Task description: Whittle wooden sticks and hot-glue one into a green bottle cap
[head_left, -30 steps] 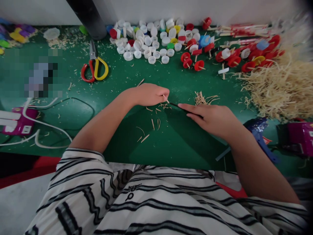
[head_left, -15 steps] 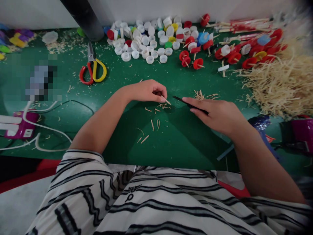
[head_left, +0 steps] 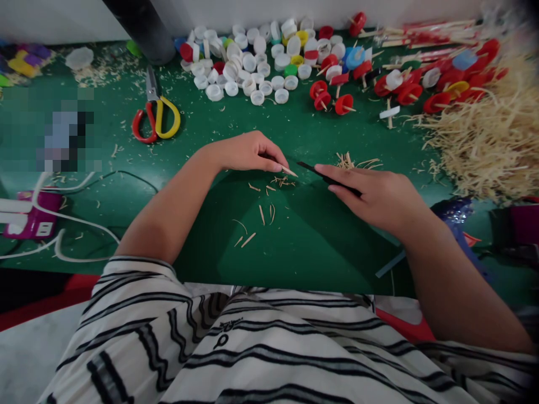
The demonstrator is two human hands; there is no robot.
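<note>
Wooden stick (head_left: 289, 170) pinched in left hand (head_left: 248, 151), tip angled down toward green mat (head_left: 311, 241).
Right hand (head_left: 374, 193) closes on thin black blade (head_left: 314, 172), point aimed at the stick tip, likely for trimming; shavings (head_left: 269, 207) lie just below the stick. No containers seen: bottle caps (head_left: 252, 62) lie loose beyond the stick, scissors (head_left: 155, 109) far left of it.

Green table (head_left: 320, 241) bears bottle caps (head_left: 252, 62), scissors (head_left: 155, 115), wooden sticks (head_left: 484, 140)

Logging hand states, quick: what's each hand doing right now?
Left hand: closed, pinching a small wooden stick.
Right hand: closed on a thin black blade.
</note>
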